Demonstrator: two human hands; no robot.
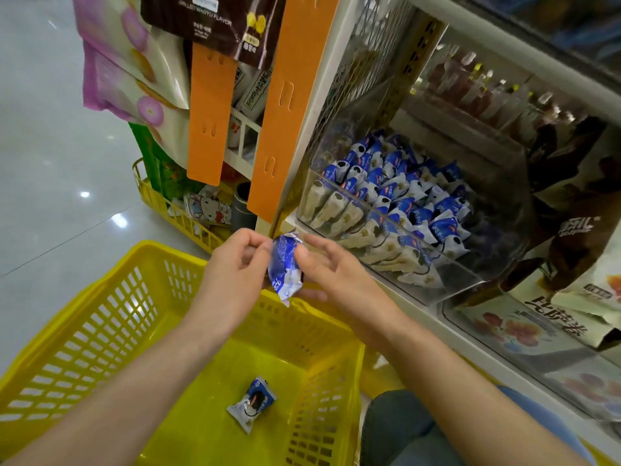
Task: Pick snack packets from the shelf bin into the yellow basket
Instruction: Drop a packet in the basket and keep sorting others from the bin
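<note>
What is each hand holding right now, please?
Left hand: pinches the snack packet.
Right hand: holds the same snack packet, thumb on it.

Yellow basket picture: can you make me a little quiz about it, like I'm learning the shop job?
1. True or false: the clear shelf bin is empty.
2. What holds the raised blue-and-white packet? A) one hand B) two hands C) nothing
3. How many packets lie on the floor of the yellow basket?

Key:
1. False; it is full of packets.
2. B; the left hand and right hand both pinch it.
3. One, the lone packet.
</note>
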